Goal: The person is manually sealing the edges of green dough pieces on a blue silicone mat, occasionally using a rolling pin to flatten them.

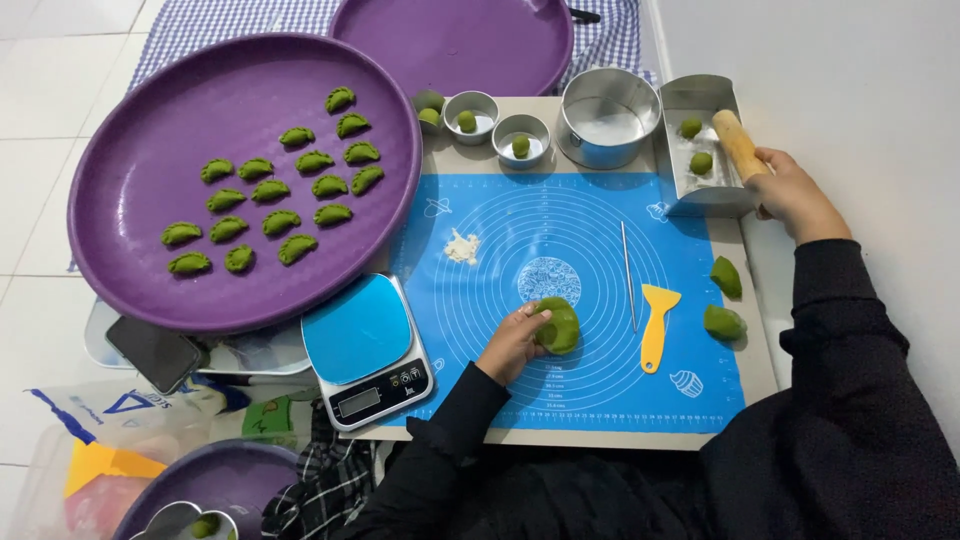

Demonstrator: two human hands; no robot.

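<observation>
Left grip (515,340) presses dough (560,325) on blue mat (520,210).

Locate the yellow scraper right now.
The yellow scraper lies on the blue mat, right of centre, beside the thin metal rod.

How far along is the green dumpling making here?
Done: many folded green dumplings lie in rows on the big purple tray. In hand: the left hand presses a flat piece of green dough on the blue mat, while the right hand grips a wooden rolling pin. Left: two dough lumps on the mat and small balls in the metal cups remain unshaped.
</observation>
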